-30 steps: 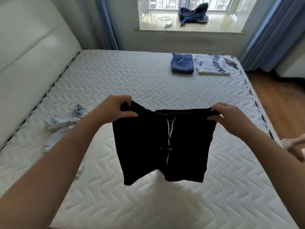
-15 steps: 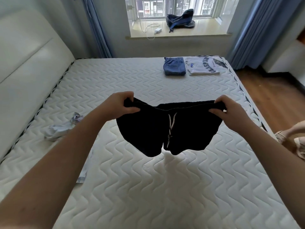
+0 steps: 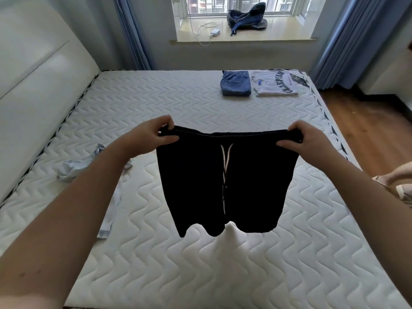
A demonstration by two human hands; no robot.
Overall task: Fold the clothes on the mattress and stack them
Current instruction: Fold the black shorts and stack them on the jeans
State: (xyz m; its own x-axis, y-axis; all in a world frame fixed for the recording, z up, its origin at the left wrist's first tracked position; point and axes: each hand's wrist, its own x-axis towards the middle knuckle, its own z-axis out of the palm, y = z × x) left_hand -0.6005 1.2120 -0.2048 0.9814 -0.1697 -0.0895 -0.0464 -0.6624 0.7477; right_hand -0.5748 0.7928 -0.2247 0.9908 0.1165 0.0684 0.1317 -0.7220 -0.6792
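The black drawstring shorts (image 3: 225, 181) now hang full length above the mattress (image 3: 178, 264), where half a second ago their legs were bunched upward; shaken out, they look ready to lay flat for folding. The left hand (image 3: 151, 136) pinches the waistband's left end and the right hand (image 3: 312, 139) pinches its right end, hands held wide apart. Folded jeans (image 3: 235, 85) and a folded T-shirt (image 3: 276, 84) lie far right; crumpled pale clothing (image 3: 75, 168) lies left.
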